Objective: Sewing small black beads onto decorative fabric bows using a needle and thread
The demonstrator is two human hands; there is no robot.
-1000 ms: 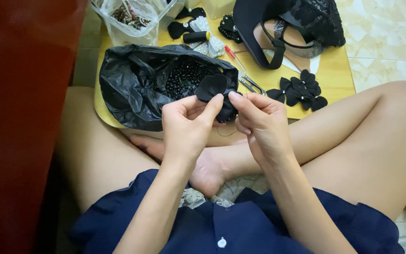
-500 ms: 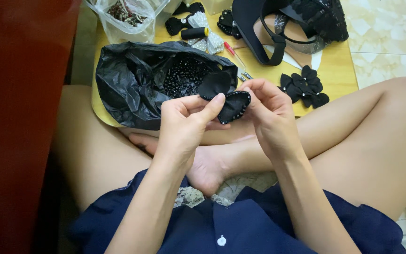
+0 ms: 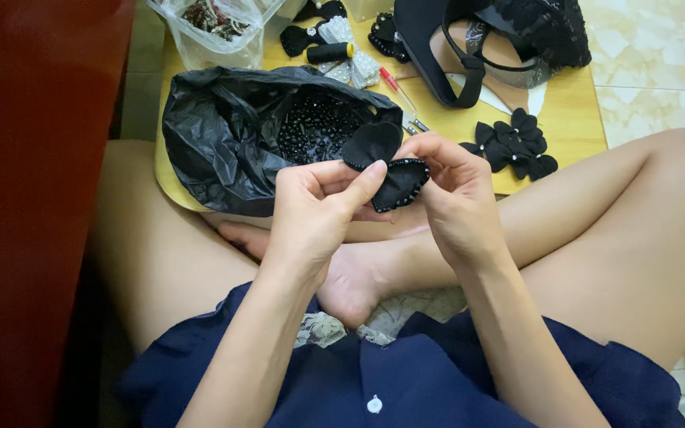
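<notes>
A small black fabric bow [image 3: 386, 162] with beads sewn along one edge is pinched between both my hands above my crossed legs. My left hand [image 3: 317, 208] grips its middle with thumb and fingers. My right hand [image 3: 455, 198] holds its right side from behind. Just behind the bow lies an open black plastic bag [image 3: 231, 135] holding a heap of small black beads [image 3: 315, 127].
A low yellow wooden board [image 3: 572, 111] carries several finished black bows [image 3: 513, 144], a black shoe upper [image 3: 485, 43], a clear bag of trim [image 3: 212, 28], a black thread spool [image 3: 328, 52], a red-handled tool [image 3: 394, 83]. A dark red cabinet [image 3: 33, 198] stands at left.
The bow has turned in my hands so its beaded edge faces up, and my right hand has shifted from the front to behind it.
</notes>
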